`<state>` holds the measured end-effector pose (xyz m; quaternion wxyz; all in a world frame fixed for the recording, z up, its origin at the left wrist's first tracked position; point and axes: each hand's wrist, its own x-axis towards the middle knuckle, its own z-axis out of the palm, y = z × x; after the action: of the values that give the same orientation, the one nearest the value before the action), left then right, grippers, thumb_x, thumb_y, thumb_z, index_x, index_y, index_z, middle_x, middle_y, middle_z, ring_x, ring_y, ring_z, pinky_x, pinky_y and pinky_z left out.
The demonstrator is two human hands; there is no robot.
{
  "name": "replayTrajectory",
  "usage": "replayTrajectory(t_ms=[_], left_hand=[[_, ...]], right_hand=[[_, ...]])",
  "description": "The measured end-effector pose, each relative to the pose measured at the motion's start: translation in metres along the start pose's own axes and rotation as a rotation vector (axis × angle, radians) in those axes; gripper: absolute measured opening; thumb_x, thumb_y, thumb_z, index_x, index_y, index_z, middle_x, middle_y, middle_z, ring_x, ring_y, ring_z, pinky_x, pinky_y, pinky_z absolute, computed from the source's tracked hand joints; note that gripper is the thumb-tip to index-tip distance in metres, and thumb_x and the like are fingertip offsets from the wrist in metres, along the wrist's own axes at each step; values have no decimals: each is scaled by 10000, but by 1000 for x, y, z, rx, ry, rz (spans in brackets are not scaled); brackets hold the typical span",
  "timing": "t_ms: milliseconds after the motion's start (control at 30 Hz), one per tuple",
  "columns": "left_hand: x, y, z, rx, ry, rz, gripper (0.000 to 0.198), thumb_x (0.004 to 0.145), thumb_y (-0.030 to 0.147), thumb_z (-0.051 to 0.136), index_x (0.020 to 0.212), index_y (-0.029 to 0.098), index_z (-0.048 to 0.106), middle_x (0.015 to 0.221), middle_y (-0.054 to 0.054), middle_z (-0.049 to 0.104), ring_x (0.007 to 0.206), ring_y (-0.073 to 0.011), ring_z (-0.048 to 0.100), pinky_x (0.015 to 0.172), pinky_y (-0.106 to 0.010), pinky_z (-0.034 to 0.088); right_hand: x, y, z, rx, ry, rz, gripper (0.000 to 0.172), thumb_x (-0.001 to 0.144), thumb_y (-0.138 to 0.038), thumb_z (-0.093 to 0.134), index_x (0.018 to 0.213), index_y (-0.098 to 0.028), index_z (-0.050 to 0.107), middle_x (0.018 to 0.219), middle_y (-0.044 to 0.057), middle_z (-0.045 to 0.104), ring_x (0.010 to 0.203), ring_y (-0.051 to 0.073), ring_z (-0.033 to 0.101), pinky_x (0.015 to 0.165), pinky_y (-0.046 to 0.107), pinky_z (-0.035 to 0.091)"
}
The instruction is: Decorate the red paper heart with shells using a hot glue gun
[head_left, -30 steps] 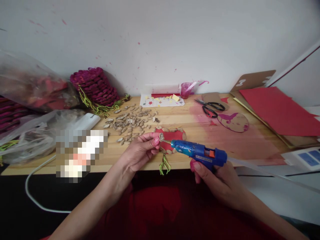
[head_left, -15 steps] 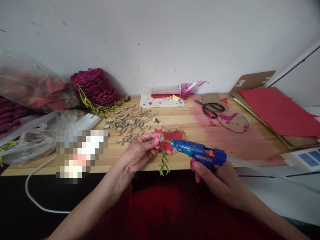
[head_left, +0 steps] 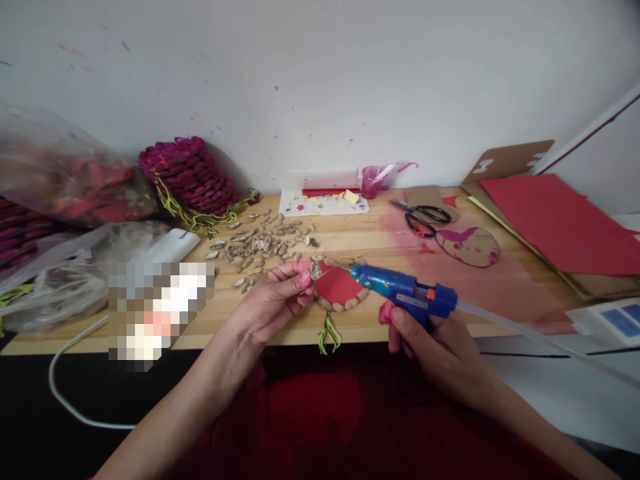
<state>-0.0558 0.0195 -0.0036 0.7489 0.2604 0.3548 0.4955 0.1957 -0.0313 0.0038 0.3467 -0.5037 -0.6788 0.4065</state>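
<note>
Centrally, just below mid-frame, a small shell [head_left: 315, 270] is pinched between the thumb and fingers of the left hand [head_left: 273, 300], just above the left edge of a shell-rimmed red disc [head_left: 337, 288] on the table [head_left: 390, 243]. A blue glue gun [head_left: 405, 293] is gripped by the closed right hand [head_left: 440, 347], its nozzle near the shell but apart from it. Fingertips could be burnt by hot glue, the shell being so small. A glue thread could also be dragged across the red face by a careless nozzle. Loose shells [head_left: 260, 243] lie to the disc's upper left.
</note>
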Motion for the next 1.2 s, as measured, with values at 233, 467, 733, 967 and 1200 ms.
replayTrajectory(t_ms=[233,467,733,967,1200], left_hand=[[10,16,-16,508,146,275,230,669,330,889,827,196,789,746,-17,686,625,-91,573,562,-198,472],[26,13,-15,1365,202,597,83,841,211,708,874,208,785,941,-57,673,831,-158,642,688,-266,530],[42,1,-13,1744,120,677,139,894,133,604,884,169,738,1064,-78,644,797,-143,629,761,-293,543],[43,4,-7,1810,97,609,145,885,114,598,913,177,725,1110,-95,632,901,-199,642,824,-333,545],[42,5,-3,1870,78,553,152,889,107,588,944,173,713,1146,-93,618,928,-214,643,861,-358,537]], right_hand=[[31,27,4,565,170,179,251,925,-478,634,952,-240,710,927,35,734,606,118,643,470,228,480],[62,41,10,710,194,268,266,837,-501,731,881,-239,744,1029,72,742,896,213,727,585,246,568],[69,41,11,749,175,391,310,809,-538,733,870,-235,716,1081,91,751,989,270,730,712,338,610],[67,41,5,681,123,417,262,856,-512,691,903,-258,737,1108,96,765,906,260,744,784,399,607],[67,42,4,680,98,411,223,866,-482,687,877,-267,741,1121,82,763,982,264,733,791,370,612]])
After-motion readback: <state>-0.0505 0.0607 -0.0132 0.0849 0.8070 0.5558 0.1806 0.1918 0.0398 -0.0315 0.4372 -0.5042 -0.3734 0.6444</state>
